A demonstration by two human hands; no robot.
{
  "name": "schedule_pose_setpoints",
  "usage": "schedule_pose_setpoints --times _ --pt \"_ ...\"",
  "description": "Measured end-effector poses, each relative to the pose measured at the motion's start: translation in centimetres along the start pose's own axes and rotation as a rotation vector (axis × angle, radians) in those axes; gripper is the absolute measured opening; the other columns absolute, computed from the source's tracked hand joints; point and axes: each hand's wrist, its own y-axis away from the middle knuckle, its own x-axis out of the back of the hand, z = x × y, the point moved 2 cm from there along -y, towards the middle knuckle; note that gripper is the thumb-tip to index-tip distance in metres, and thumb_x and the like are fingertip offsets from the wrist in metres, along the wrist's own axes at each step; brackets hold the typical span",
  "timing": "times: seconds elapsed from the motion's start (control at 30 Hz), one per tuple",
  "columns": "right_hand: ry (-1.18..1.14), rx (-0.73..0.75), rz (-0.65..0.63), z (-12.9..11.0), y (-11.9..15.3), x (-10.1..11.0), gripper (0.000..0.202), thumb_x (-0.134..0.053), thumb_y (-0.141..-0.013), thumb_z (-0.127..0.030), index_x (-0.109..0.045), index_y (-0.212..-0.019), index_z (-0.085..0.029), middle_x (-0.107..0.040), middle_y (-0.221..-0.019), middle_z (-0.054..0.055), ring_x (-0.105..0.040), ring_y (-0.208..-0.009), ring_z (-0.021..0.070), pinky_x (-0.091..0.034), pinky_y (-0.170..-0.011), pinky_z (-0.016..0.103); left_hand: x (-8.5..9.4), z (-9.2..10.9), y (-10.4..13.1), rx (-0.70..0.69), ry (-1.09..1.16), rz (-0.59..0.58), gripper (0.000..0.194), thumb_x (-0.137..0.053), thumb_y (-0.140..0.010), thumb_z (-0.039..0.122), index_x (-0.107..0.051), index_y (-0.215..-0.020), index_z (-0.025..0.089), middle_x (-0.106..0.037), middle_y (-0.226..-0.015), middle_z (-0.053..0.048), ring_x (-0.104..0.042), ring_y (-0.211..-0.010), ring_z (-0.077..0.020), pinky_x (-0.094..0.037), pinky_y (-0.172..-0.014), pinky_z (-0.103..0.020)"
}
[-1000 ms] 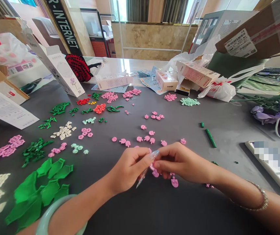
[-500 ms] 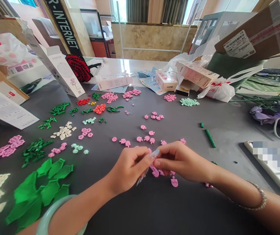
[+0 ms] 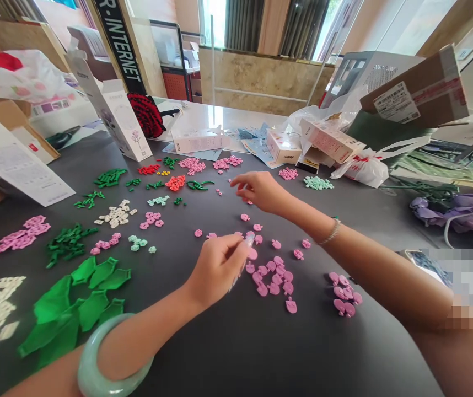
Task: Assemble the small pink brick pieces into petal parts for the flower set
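Note:
In the middle of the head view, my left hand [image 3: 220,267] is closed in a pinch on a pink petal-shaped building piece [image 3: 252,253], which shows at the fingertips. My right hand [image 3: 257,190] is stretched out farther away over the table, fingers apart and bent downward, close to a tiny pink piece [image 3: 230,181]. Below and right of my left hand lies a cluster of rounded pink pieces [image 3: 274,278]. More pink pieces [image 3: 345,295] are gathered under my right forearm. Single pink pieces [image 3: 277,244] are scattered between my two hands.
Large green leaf pieces [image 3: 57,300], dark green pieces [image 3: 66,246], cream pieces [image 3: 116,214] and mint pieces [image 3: 318,182] lie in heaps. Opened boxes [image 3: 112,118] and a plastic bag [image 3: 360,166] stand behind. Purple flowers [image 3: 460,212] lie at the right.
My right hand has left my left hand and reached forward across the table. My left hand keeps its pinch, with the pink piece now showing. The view has shifted slightly.

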Motion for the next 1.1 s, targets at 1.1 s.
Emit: schedule_pose_setpoints --times 1.1 --pt "0.223 0.083 -0.099 2.2 -2.1 0.7 0.015 -0.047 -0.073 -0.007 -0.058 -0.081 -0.013 -0.058 -0.073 0.002 -0.045 -0.063 0.0099 -0.035 -0.062 0.023 -0.7 -0.6 0.5 -0.226 -1.090 -0.307 0.028 -0.036 -0.087 0.016 -0.056 -0.069 0.015 -0.058 -0.053 -0.005 -0.057 -0.046 -0.0198 -0.029 -0.041 -0.025"
